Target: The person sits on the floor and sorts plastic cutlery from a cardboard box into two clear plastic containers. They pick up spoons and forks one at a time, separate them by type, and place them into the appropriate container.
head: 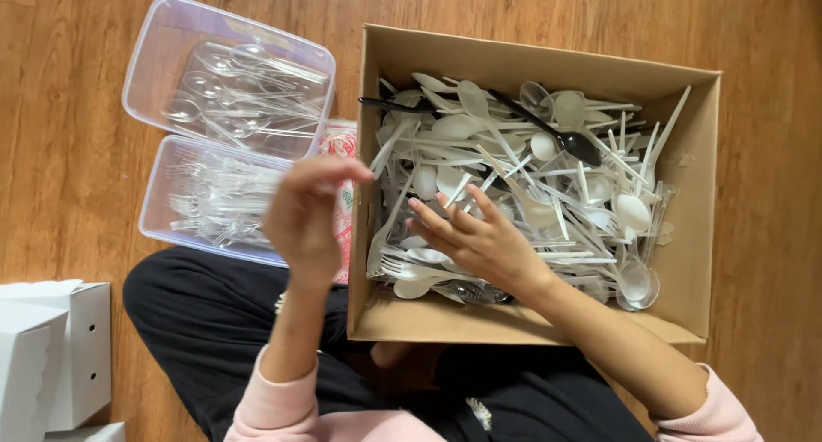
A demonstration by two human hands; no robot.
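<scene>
Right hand flat, fingers spread, pressing into mixed plastic cutlery in cardboard box. Left hand raised, blurred, fingers curled; grip contents unclear. Two clear tubs alongside on floor keep spoons, forks separate.

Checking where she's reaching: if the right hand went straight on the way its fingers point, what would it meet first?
The right hand points up-left across the box. It would likely meet the white spoons just ahead of its fingers, though depth is unclear.
</scene>
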